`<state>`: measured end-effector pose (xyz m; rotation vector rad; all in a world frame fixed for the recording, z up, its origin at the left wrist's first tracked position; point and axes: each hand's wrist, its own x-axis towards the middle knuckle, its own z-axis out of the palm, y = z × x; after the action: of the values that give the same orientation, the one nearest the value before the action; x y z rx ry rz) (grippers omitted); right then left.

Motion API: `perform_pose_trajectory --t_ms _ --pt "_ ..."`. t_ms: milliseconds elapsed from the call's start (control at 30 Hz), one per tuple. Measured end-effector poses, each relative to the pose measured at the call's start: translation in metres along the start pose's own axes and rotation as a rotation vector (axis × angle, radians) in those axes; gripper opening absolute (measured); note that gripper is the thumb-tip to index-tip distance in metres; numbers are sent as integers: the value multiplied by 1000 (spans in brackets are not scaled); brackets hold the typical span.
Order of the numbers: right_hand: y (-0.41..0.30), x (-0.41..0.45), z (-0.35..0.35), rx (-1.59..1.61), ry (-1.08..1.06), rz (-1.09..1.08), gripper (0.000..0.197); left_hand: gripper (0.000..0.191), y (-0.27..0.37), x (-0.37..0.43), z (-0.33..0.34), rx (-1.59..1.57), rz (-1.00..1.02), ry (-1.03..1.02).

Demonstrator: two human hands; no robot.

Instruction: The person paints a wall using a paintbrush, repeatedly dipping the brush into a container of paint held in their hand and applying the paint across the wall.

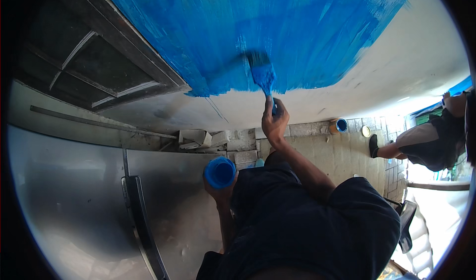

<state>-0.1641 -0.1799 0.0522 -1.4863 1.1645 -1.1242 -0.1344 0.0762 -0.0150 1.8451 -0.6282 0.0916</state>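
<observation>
Blue paint covers the upper part of a white wall (290,27), with a ragged lower edge. My right hand (275,122) grips the handle of a wide paintbrush (263,72), whose head is coated in blue. Its bristles are at the painted area, slightly blurred, and seem to touch it. Lower left, my left hand (216,192) is closed around a cup of blue paint (220,172), its mouth facing up and its rim smeared with blue. Most of the left fingers are hidden by the cup.
A steel refrigerator (178,183) stands close on the left, below a dark wooden window frame (148,53). Broken blocks (219,138) lie along the wall's foot. A paint can (337,125) and a lid (366,131) are on the floor near cardboard (349,150). Another person (420,138) stands at right.
</observation>
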Motion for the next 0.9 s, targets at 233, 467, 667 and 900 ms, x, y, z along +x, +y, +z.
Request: perform_pose_trajectory --t_ms 233,467,667,900 --pt "-78 60 1 197 51 -318 24 88 3 -1 10 24 -29 -53" --pt "56 27 -8 -185 -43 -172 17 83 8 -1 20 -51 10 -74" --pt "26 21 -65 -287 -71 -476 16 82 8 8 17 -70 1 -37" --pt "-99 115 -86 -333 -12 -745 21 80 5 18 17 -36 -11 -87"
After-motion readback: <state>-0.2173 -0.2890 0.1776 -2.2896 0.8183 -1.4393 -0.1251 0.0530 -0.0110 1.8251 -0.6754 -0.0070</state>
